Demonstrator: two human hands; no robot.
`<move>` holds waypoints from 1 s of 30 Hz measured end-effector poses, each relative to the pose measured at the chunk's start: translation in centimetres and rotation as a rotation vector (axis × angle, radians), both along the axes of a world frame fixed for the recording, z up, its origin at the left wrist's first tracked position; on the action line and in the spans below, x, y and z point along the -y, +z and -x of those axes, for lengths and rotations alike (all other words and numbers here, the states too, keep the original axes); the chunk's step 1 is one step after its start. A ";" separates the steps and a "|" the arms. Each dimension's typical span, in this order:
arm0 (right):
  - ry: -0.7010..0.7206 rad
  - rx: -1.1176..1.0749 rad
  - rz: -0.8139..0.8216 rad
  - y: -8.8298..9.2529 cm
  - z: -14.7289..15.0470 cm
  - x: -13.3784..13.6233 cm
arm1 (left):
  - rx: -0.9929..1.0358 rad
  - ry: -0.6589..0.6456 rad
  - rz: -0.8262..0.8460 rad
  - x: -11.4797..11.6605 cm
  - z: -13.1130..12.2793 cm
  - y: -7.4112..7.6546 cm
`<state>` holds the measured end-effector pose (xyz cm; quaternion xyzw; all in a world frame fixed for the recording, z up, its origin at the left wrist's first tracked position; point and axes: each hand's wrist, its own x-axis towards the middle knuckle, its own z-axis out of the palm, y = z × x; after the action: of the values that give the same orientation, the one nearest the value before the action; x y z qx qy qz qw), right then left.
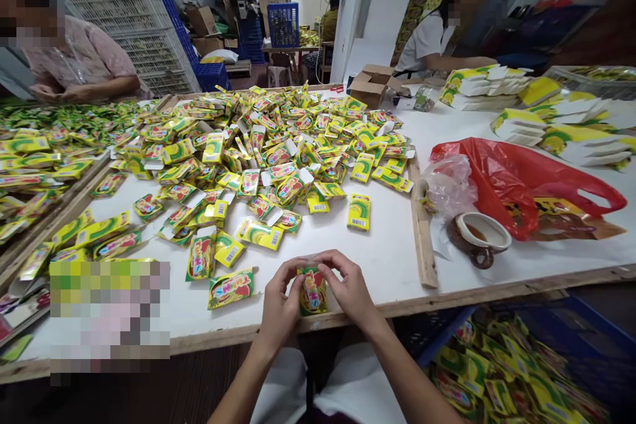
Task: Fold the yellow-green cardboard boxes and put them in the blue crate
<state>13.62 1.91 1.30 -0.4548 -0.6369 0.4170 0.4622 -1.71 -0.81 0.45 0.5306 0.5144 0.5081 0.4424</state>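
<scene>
My left hand (279,305) and my right hand (348,288) both grip one small green-and-yellow carton (313,291) at the near edge of the white table (387,258). The fingers of both hands pinch its upper end. Just left of my hands lies another small carton (231,287) on its side. A large heap of the same little cartons (263,146) spreads across the middle of the table beyond my hands.
A red plastic bag (517,185) and a brown cup (481,235) sit to the right past a wooden strip (422,232). Flat carton stacks (551,119) lie far right. A blue crate of cartons (511,371) stands below right. Two other people work at the table's far left and far right.
</scene>
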 end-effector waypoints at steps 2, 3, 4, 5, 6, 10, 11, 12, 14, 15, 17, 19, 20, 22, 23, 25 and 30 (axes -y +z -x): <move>-0.035 -0.051 0.007 -0.3 0.2 0.2 | 0.056 0.025 0.006 0.0 -0.2 0.0; -0.027 -0.055 0.000 -0.4 0.2 0.3 | 0.056 0.026 0.007 0.0 -0.2 0.0; -0.008 -0.043 -0.014 -0.4 0.2 0.5 | 0.038 0.021 0.004 0.0 -0.2 0.0; 0.014 -0.025 -0.031 -0.3 0.2 0.6 | 0.010 0.013 -0.003 0.0 -0.2 0.0; 0.029 -0.009 -0.047 -0.2 0.2 0.8 | -0.017 0.010 -0.014 0.1 -0.2 0.1; 0.011 0.016 -0.070 0.5 0.3 1.1 | -0.045 0.032 -0.033 0.4 -0.4 0.5; 0.004 0.028 -0.069 0.7 0.3 1.1 | -0.045 0.042 -0.026 0.4 -0.5 0.6; -0.005 0.044 -0.066 0.9 0.3 1.1 | -0.046 0.054 -0.018 0.4 -0.7 0.8; -0.031 0.079 -0.061 1.2 0.2 1.0 | -0.059 0.077 -0.005 0.4 -0.8 1.0; -0.042 0.094 -0.058 1.3 0.2 0.9 | -0.066 0.086 -0.003 0.3 -0.9 1.0; -0.046 0.110 -0.054 1.5 -0.1 0.9 | -0.062 0.086 0.001 0.2 -0.9 1.0; -0.033 0.103 -0.055 1.3 -0.3 0.9 | -0.038 0.078 -0.001 0.2 -0.8 0.7; -0.024 0.089 -0.057 1.0 -0.3 1.0 | -0.027 0.074 -0.010 0.2 -0.8 0.5; -0.009 0.045 -0.059 0.4 0.0 1.2 | -0.028 0.060 -0.044 0.5 -0.8 0.2; -0.001 0.023 -0.054 0.1 0.2 1.4 | -0.041 0.053 -0.066 0.7 -0.8 0.1; 0.006 -0.004 -0.043 -0.2 0.5 1.7 | -0.105 0.020 -0.105 1.0 -0.6 0.3; -0.222 0.152 -0.043 2.3 -5.3 4.0 | -0.555 0.018 -0.171 1.2 4.5 1.1</move>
<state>18.89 -2.14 3.58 -0.5430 -0.6246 0.3138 0.4654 -6.24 -1.96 1.50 0.6803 0.5756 0.3889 0.2338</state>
